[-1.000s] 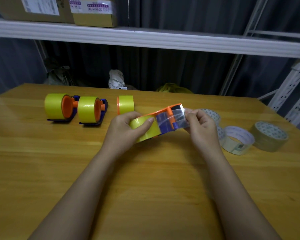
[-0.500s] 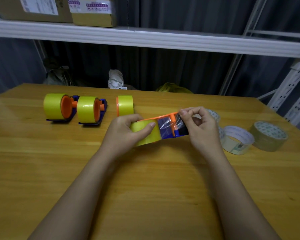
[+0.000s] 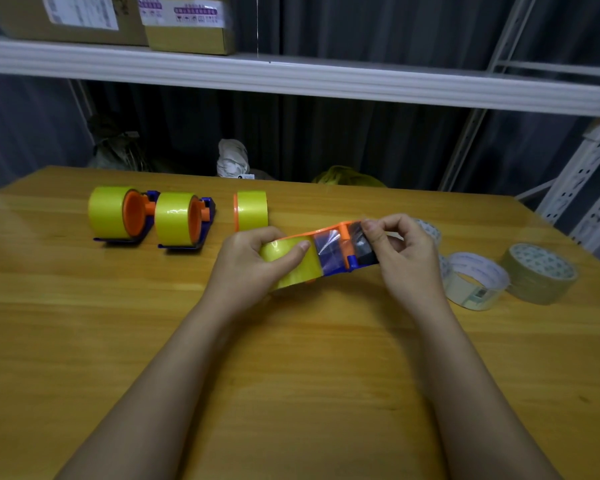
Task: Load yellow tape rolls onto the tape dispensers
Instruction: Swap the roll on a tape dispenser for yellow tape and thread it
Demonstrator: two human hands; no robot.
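Note:
My left hand grips a yellow tape roll mounted on a blue and orange dispenser held just above the wooden table. A strip of clear tape runs from the roll across the dispenser's front. My right hand pinches the end of that strip at the dispenser's cutter end. Two loaded dispensers stand at the back left. A further yellow roll on an orange hub stands behind my left hand.
Three pale tape rolls lie flat at the right: one beside my right hand, a tan one further right, one partly hidden behind my fingers. A white shelf with cardboard boxes runs overhead behind the table.
My right hand has drawn the tape end from above the dispenser down over its front to the cutter end. The dispenser has tilted flatter and sunk a little. The left hand keeps its grip.

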